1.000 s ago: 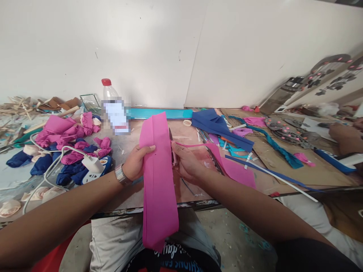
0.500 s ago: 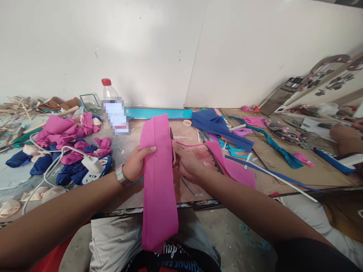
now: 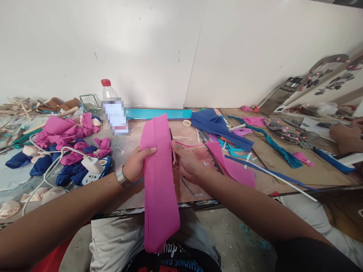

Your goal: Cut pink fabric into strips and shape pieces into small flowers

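A long folded strip of pink fabric (image 3: 159,192) hangs upright before me, its lower end dropping past the table edge over my lap. My left hand (image 3: 138,160) pinches its left side, thumb lying across the front. At the strip's right edge, my right hand (image 3: 185,160) grips a pair of scissors (image 3: 174,158); a dark blade shows above the fingers, and the rest is mostly covered by the hand and the fabric. A thin pink sliver runs rightward from there to another pink piece (image 3: 238,170) lying on the table.
Pink and navy fabric bundles (image 3: 76,151) lie left beside a white charger (image 3: 92,164) and its cable. Behind stands a red-capped bottle (image 3: 106,83). Navy fabric (image 3: 218,128) and a white stick (image 3: 283,181) are on the right. A co-worker's hand (image 3: 344,138) is at far right.
The strip's hanging lower end has swung slightly to the right. Both hands keep nearly the same place and hold. The co-worker's hand at far right has barely shifted.
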`<state>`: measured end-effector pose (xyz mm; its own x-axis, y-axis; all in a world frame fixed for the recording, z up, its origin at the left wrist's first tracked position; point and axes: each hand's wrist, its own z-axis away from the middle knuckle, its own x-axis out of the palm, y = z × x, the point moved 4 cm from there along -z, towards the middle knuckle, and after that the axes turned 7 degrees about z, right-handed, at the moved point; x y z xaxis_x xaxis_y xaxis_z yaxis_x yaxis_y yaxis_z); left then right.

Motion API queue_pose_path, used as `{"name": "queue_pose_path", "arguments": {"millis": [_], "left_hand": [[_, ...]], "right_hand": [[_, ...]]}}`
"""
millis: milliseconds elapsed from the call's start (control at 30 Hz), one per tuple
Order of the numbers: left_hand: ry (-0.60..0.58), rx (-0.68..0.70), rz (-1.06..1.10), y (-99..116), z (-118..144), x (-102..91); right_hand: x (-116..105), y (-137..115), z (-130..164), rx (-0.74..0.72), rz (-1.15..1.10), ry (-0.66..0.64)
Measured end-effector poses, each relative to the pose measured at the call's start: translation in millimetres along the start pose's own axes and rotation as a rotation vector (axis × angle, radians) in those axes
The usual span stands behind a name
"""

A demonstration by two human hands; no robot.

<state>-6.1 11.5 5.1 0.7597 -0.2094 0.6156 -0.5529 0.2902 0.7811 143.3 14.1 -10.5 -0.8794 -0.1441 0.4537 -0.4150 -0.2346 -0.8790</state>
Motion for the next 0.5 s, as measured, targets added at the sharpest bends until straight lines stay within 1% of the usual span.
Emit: {"name": "queue_pose_path", "arguments": {"millis": [333, 500], "left_hand": [[-0.033, 0.010, -0.022, -1.2, -0.6, -0.4], [-0.032, 0.005, -0.025, -1.5, -0.4, -1.8]], "right_hand": [[-1.4, 1.2, -0.2, -0.014, -0.004, 0.014], [-5.0, 4.4, -3.4, -0.018, -0.007, -0.017]]}}
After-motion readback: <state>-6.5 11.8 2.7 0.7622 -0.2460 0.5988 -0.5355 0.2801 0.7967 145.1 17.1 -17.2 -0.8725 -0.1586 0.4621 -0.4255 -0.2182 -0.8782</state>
